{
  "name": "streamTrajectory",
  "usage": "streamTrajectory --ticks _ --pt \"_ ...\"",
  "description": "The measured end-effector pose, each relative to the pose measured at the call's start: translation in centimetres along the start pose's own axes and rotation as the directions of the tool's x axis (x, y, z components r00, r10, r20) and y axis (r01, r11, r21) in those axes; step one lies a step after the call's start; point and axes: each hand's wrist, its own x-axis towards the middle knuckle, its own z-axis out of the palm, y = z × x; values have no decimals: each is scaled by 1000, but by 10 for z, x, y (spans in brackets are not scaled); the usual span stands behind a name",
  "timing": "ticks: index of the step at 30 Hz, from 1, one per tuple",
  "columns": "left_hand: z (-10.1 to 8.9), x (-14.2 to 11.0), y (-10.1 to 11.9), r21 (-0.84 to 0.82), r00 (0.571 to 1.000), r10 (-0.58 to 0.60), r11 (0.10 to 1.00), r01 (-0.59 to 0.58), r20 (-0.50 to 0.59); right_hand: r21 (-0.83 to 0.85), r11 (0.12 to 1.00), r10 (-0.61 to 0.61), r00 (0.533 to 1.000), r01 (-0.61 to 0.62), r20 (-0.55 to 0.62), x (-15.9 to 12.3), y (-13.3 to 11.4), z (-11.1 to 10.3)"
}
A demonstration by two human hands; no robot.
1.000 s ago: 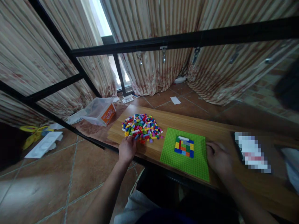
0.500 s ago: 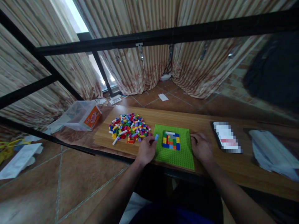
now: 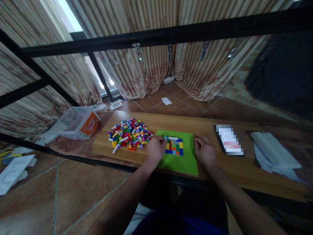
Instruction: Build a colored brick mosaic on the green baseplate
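A green baseplate [image 3: 181, 161] lies on the wooden board [image 3: 156, 122], with a small square patch of coloured bricks [image 3: 174, 146] built on it. My left hand [image 3: 156, 148] rests on the plate's left part, fingers pinched at the patch's upper left corner; what they hold is hidden. My right hand [image 3: 204, 151] sits curled on the plate's right edge, pressing it down. A loose pile of coloured bricks [image 3: 129, 134] lies on the board to the left of the plate.
A clear plastic tub with an orange label [image 3: 78, 122] lies tipped at the board's far left. A blurred-out flat item [image 3: 228, 139] and a white cloth or bag [image 3: 274, 151] lie to the right. Black metal bars [image 3: 158, 34] cross overhead; curtains hang behind.
My left hand left the brick pile with a light blue brick, crossed right to the baseplate, and now sits at the built patch. My right hand stayed on the plate's right edge.
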Motion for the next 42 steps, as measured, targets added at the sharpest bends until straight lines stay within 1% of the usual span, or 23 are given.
streamTrajectory --ticks 3,6,12,16,22,30,34,38,42 --pt "4 1 6 41 1000 14 999 -14 -11 7 1000 -3 1000 3 -8 0 0 0" --pt "7 2 9 63 1000 11 998 -11 7 6 1000 -5 1000 5 -13 0 0 0" --pt "11 6 10 5 998 40 999 -40 43 -4 1000 -8 1000 8 -6 1 0 -1" --pt "11 7 9 -52 996 36 998 -32 77 0 1000 -14 1000 14 -12 1 1 0" --pt "12 12 3 -141 986 87 988 -67 142 -4 1000 -11 1000 11 -9 0 1 0" --pt "13 22 -3 -150 973 132 983 -104 188 16 1000 -14 1000 14 -22 0 1 1" --pt "10 26 -3 -146 961 168 980 -138 220 7 1000 -11 999 11 -30 0 2 2" --pt "7 29 -3 -163 951 195 974 -158 240 -4 1000 -8 1000 8 -12 -1 3 3" --pt "5 30 -6 -177 932 225 968 -180 284 -1 1000 -25 999 25 -27 -1 5 4"
